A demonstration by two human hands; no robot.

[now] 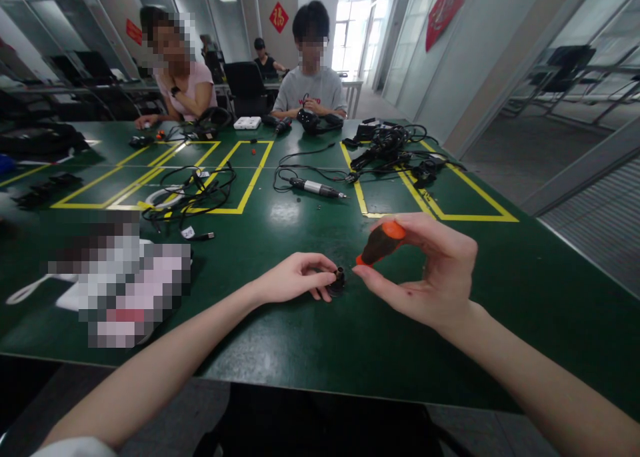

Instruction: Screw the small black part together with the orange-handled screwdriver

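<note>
My left hand (305, 277) rests on the green table (280, 344), its thumb and fingers closed around a small dark round part (339, 282) with a short upright stub on top. To its right and a little above the table, my right hand (425, 264) holds a short screwdriver (381, 242) with an orange and dark handle, tilted between thumb and fingers. The handle's lower orange end is by my thumb tip, apart from the dark part. No blade can be made out.
Ahead lies a corded electric screwdriver (317, 188). Tangled black cables (385, 147) are at the back right, more cables (200, 190) to the left. Blurred-out items (130, 290) lie left of my arm. Two people (310, 87) sit across the table; another is farther back.
</note>
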